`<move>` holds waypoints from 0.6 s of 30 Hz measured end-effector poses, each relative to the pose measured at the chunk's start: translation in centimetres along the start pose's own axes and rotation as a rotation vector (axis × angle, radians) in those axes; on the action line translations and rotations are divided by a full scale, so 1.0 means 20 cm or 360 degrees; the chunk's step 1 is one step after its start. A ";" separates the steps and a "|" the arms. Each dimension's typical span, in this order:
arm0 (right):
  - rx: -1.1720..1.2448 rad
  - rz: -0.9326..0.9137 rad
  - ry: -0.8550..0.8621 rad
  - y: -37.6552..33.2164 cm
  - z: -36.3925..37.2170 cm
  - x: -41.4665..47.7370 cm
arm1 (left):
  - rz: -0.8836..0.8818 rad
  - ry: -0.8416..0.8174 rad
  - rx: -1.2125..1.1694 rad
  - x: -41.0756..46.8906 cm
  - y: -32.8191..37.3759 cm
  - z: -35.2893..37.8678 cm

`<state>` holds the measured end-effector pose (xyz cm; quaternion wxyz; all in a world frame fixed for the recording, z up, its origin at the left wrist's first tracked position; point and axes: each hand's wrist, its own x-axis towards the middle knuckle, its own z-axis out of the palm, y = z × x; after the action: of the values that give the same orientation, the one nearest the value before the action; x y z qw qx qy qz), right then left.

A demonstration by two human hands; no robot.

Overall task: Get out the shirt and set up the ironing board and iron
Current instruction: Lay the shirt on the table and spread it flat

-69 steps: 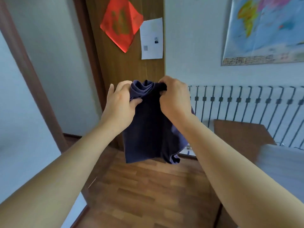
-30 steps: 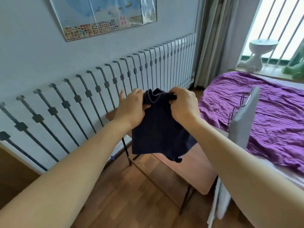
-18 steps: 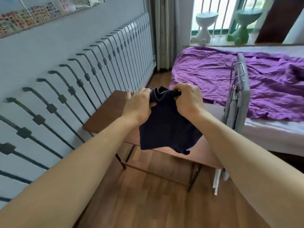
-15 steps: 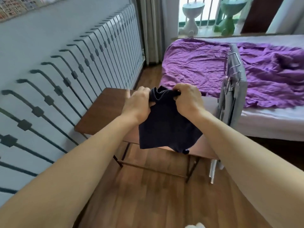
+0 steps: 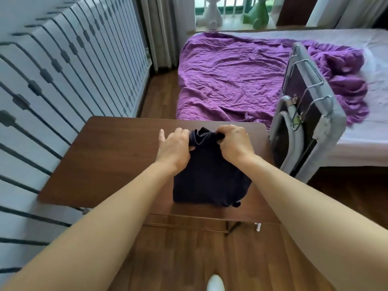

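Looking down from head height, we take the brown table [image 5: 100, 156] as our landmark. To its left stands a white radiator [image 5: 63, 66] crossed by dark bars, running along the wall toward grey curtains [image 5: 159, 32]. Above the table's right half we hold a folded dark navy shirt [image 5: 210, 177] bunched at its upper edge; whether its lower edge touches the tabletop cannot be told. Our left hand [image 5: 174, 150] pinches the shirt's left top corner, thumb and fingers closed on the cloth, the little finger spread away. Our right hand [image 5: 235, 143] clenches the right top corner in a closed fist. Beyond the table lies a bed [image 5: 357, 143] spread with a crumpled purple sheet [image 5: 235, 80]. At the table's right end, a folded ironing board [image 5: 310, 122] with a grey cover and metal legs leans upright against the bed. Below the table, wooden flooring [image 5: 189, 255] shows, with a white shoe tip [image 5: 215, 283] at the bottom edge.
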<state>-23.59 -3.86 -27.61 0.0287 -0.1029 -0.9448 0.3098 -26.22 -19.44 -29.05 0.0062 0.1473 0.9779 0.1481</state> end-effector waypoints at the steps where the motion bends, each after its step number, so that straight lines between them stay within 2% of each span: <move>1: -0.0006 0.0009 -0.0009 0.01 0.03 0.06 | -0.0010 -0.0004 -0.0007 0.05 -0.02 0.03; 10: -0.0063 0.0138 0.0006 0.15 0.23 0.54 | 0.0108 -0.0011 0.0049 0.54 -0.14 0.27; 13: -0.0043 0.0198 -0.0067 0.22 0.32 0.69 | 0.0126 -0.0023 0.0077 0.69 -0.19 0.39; 18: 0.0033 0.0424 -0.0224 0.36 0.45 0.73 | 0.0163 -0.0261 0.0053 0.75 -0.26 0.57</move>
<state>-37.62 -0.40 -39.29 -0.0779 -0.2049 -0.9192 0.3270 -41.44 -16.51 -40.98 0.0761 0.2090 0.9676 0.1195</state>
